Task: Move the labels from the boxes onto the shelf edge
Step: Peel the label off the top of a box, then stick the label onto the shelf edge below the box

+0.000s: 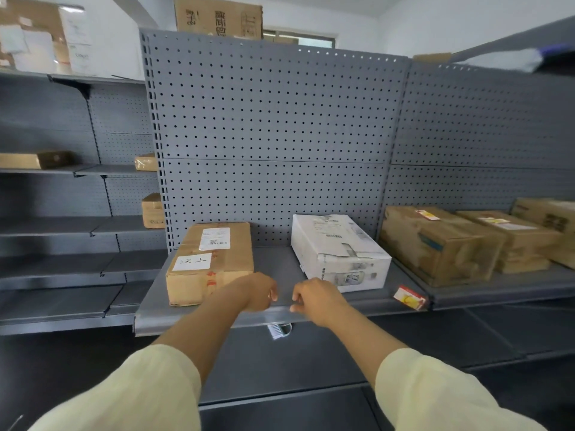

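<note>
A brown cardboard box (pixel 211 262) stands on the grey shelf (pixel 155 318), with a white handwritten label (pixel 192 261) and a printed shipping label (pixel 214 238) on its top. To its right sits a white box (pixel 339 250). Both hands rest at the shelf's front edge between the two boxes. My left hand (pixel 259 290) and my right hand (pixel 314 298) have their fingers curled down over the edge. A white label with a barcode (pixel 278 330) hangs just below the edge under the hands. Whether either hand grips it is hidden.
A small red and yellow packet (pixel 410 298) lies at the shelf's right corner. Several brown boxes (pixel 441 244) fill the adjoining shelf on the right. Grey pegboard (pixel 273 135) backs the shelf. More boxes sit on the shelves at left (pixel 152 209).
</note>
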### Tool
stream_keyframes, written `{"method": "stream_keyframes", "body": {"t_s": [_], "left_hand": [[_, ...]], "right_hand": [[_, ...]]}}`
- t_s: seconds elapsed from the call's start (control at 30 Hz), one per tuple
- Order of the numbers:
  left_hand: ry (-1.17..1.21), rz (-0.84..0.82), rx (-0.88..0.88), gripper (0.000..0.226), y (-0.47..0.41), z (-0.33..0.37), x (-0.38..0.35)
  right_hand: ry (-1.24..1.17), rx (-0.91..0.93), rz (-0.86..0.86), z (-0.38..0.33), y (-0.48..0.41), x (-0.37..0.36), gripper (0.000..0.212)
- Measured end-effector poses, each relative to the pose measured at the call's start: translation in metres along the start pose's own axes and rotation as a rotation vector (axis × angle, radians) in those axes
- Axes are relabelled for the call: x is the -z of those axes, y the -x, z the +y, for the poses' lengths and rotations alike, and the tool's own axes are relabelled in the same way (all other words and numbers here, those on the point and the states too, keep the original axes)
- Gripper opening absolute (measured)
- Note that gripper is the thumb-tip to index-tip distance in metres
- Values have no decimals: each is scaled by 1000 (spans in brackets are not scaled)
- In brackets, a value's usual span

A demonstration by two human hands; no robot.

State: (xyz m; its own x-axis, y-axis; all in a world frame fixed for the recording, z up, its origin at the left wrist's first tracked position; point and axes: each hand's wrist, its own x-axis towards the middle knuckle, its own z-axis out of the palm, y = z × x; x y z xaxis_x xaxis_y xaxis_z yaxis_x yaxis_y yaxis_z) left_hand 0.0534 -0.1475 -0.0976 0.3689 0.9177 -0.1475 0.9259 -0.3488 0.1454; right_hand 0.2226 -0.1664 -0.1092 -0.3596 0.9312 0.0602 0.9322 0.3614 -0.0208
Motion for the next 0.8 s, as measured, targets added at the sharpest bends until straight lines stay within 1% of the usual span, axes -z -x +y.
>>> {"method": "stream_keyframes", "body": {"t_s": [0.17,0.33,0.47,0.63,0.8], "left_hand": [[12,-18,13,36,-34,45,-5],[-7,-63,25,38,-67,103,-12],[12,-47,29,38,-90,151,-11],[-26,-40,-10,40,-115,204,-6],[-106,-40,-94,39,-142,236,15]], "right_hand": [[4,-60,-55,59,18,3,31],[21,-67,-96,125,34,8,28],[29,-64,-112,183,45,15,27],[66,-104,-121,243,59,23,27],[72,-167,-85,278,70,36,27]]}}
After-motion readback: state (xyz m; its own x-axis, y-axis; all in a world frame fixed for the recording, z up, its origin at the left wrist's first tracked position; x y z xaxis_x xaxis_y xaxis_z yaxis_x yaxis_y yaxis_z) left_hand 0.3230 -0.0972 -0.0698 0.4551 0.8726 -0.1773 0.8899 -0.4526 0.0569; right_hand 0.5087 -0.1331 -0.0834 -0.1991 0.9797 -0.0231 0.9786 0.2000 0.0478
